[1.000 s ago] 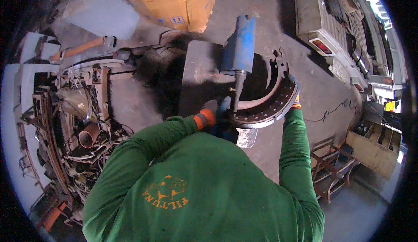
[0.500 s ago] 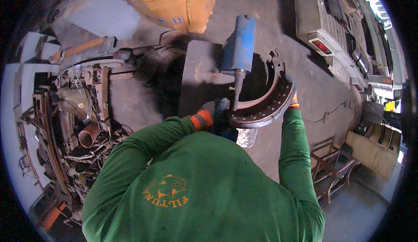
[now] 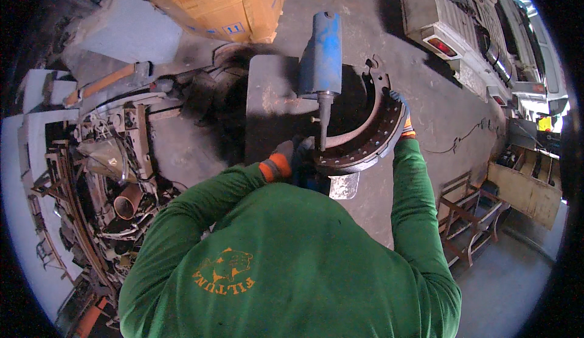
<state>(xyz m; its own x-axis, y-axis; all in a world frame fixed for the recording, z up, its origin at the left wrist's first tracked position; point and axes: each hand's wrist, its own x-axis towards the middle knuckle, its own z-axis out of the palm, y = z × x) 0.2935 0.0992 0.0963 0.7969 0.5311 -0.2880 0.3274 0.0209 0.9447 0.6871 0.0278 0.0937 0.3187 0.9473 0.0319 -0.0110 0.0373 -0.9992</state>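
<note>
Quick diff against the last frame: the curved shoe (image 3: pixel 365 148) is turned a touch, its far hooked end swung away from us and closer to the line of the blue cylinder (image 3: pixel 327 58). The whole view also slips a little, probably our head. We read the turn as bringing a slightly different stretch of the arc to the tapered rod (image 3: pixel 325 119) under the cylinder.

Shoe location: near end at the rod's tip, far end out to the right; contact at the tip, can't confirm. The right hand (image 3: pixel 399 108) is closed around its outer rim. The left hand (image 3: pixel 299 154) is just beside the near end, partly lost in shadow; can't tell if it grips.

Materials: shoe is a crescent, dark, rough-looking, dotted with small pale spots, rivets or holes, with a paler inner band. Cylinder is scuffed blue paint; rod is bare grey metal. Dark knit-looking gloves, orange cuffs. Flat grey plate (image 3: pixel 264 89) behind, worn; creased, taped cardboard box (image 3: pixel 258 10) beyond.
</note>
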